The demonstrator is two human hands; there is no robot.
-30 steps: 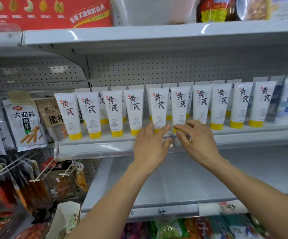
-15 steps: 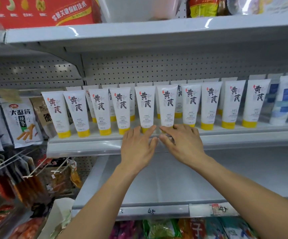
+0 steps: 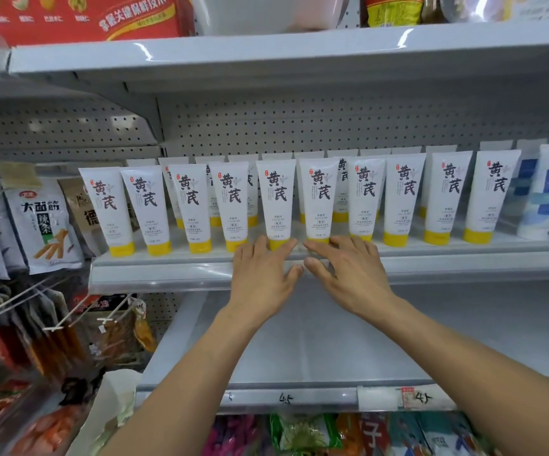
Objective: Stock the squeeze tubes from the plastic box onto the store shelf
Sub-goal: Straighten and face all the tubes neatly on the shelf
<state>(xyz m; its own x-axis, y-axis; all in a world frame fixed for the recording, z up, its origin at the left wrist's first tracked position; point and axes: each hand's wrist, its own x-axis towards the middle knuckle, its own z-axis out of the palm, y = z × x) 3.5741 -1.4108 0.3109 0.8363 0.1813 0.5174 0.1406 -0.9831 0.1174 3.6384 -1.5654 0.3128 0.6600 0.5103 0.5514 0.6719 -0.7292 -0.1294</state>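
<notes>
Several white squeeze tubes [image 3: 318,199] with yellow caps and black characters stand cap-down in two rows on the middle store shelf [image 3: 174,258]. My left hand [image 3: 263,274] lies flat on the shelf's front lip, straight fingers touching the yellow cap of one front tube [image 3: 277,202]. My right hand [image 3: 345,271] lies flat beside it, fingertips at the caps of the neighbouring tubes. Neither hand holds anything. The plastic box is out of view.
White-and-blue tubes [image 3: 543,192] stand at the shelf's right end. Snack bags [image 3: 41,222] hang on pegs to the left. A bare lower shelf [image 3: 332,340] has price strips along its front. A red carton [image 3: 75,14] and packets sit on the top shelf.
Both hands have come down from the tube bodies to the yellow caps and the shelf lip, staying side by side. The tubes look unchanged.
</notes>
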